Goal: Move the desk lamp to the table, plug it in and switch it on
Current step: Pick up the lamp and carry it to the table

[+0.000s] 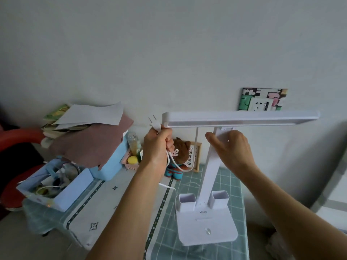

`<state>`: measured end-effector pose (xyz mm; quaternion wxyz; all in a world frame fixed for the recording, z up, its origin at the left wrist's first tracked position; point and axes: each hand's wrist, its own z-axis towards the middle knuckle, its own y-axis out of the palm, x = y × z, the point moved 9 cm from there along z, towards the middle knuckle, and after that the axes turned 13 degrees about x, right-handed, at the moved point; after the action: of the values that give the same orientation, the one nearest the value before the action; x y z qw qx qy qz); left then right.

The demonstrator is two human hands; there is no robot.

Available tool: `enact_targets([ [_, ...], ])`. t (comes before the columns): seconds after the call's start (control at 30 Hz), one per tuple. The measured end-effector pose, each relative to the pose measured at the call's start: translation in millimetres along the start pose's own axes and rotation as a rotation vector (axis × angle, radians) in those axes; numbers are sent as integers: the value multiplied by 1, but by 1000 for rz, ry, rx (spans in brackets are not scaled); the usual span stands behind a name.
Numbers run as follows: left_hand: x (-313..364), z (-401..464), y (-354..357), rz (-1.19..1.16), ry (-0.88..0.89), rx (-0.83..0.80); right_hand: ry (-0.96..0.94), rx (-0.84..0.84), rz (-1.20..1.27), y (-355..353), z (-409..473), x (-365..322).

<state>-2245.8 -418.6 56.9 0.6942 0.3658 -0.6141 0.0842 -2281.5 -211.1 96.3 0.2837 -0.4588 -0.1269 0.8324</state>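
A white desk lamp (206, 222) stands on the table (116, 199), its flat base at the right front and its long bar head level above. The light is off. My right hand (231, 147) is wrapped around the upper stem just under the head. My left hand (157, 145) is closed on the lamp's white plug (155, 125), prongs pointing up and left, held beside the left end of the head. The white cord (176, 166) loops down from that hand. A wall socket (262, 104) with a colourful surround shows behind the lamp head.
A blue box with papers and brown cloth (90, 147) on top stands at the back left. An open blue tray (62, 186) of small items sits in front of it. A pink basket (131, 164) with bottles, a plush bear (180, 152) and a small framed sign (193, 156) line the wall.
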Motion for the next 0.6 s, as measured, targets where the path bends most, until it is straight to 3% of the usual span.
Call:
enact_targets([
  [0.47, -92, 47, 32, 184, -57, 164, 109, -148, -77, 54, 38, 109],
  [0.6, -103, 46, 27, 133, -131, 237, 166, -192, -88, 66, 32, 130],
])
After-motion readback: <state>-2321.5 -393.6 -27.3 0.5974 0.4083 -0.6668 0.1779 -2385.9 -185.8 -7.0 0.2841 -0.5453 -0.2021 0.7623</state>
